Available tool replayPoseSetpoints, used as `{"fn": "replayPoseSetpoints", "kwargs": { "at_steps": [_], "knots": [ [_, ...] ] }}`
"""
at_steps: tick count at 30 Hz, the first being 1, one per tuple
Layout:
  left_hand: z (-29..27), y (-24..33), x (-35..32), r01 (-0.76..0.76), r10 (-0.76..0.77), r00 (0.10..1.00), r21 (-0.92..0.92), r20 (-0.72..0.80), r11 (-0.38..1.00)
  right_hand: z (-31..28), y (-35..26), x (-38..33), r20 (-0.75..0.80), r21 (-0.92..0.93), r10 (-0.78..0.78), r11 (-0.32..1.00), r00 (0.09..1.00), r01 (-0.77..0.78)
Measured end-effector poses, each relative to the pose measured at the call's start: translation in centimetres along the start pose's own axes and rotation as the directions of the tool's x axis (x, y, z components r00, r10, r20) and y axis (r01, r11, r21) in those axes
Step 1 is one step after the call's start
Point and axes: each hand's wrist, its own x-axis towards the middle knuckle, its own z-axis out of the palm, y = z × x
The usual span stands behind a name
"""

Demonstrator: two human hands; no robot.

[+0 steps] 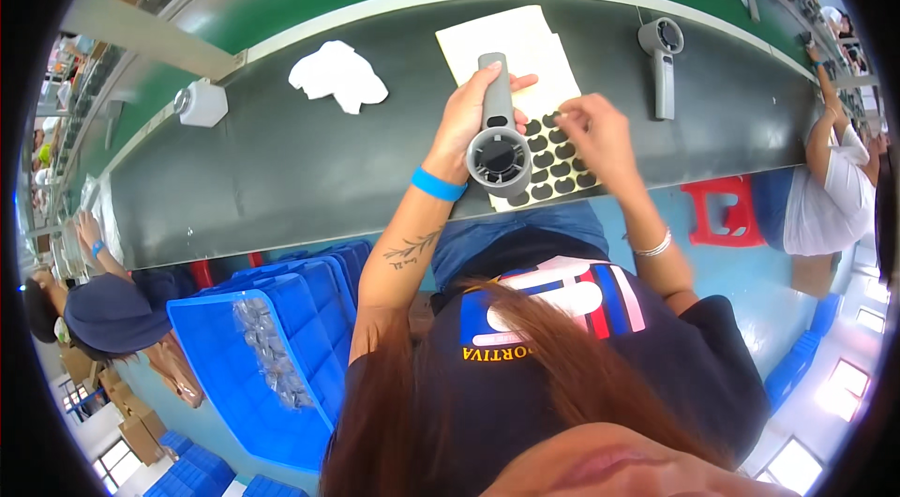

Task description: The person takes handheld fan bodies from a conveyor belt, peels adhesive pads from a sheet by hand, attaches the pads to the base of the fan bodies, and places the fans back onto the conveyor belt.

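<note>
A grey handheld fan (497, 161) is in my left hand (466, 112), its round head toward me and its handle pointing away. My left fingers wrap round the handle. Under and beside the fan lies a pale sheet of black rounded stickers (563, 169). Over that sheet's far part, my right hand (600, 136) is closed, with thumb and fingertips pinched together. Whatever may be between those fingertips is too small to make out. Blank pale paper (506, 28) lies just beyond the stickers.
Another grey handheld fan (664, 66) lies on the dark table (375, 159) to the right. A crumpled white cloth (337, 77) and a white container (202, 104) are at the left. Blue bins (234, 366) stand below the table. Co-workers sit at both sides.
</note>
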Motion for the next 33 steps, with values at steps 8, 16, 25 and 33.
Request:
{"fn": "replayPoseSetpoints", "kwargs": {
  "at_steps": [8, 16, 25, 33],
  "knots": [
    [1.4, -1.6, 2.0, 0.032, -0.026, 0.998, 0.099, -0.063, 0.995, 0.7, 0.2, -0.1, 0.057, 0.061, 0.011, 0.998, 0.998, -0.014],
    [1.6, -0.7, 1.5, 0.021, -0.008, 0.99, 0.094, -0.142, 0.995, -4.9, -1.7, 0.3, 0.003, 0.394, -0.137, 0.911, 0.991, 0.125],
    [5.8, 2.0, -3.8, -0.709, 0.62, 0.695, 0.49, 0.364, 0.507, -7.1, -4.4, 1.4, -0.08, 0.835, -0.1, 0.536, 0.992, 0.122],
    [4.3, 0.1, -5.4, -0.57, 0.621, 0.69, 0.808, 0.372, 0.15, -6.0, -6.4, 0.7, 0.104, 0.868, -0.102, 0.496, 0.989, -0.041]
  ]
}}
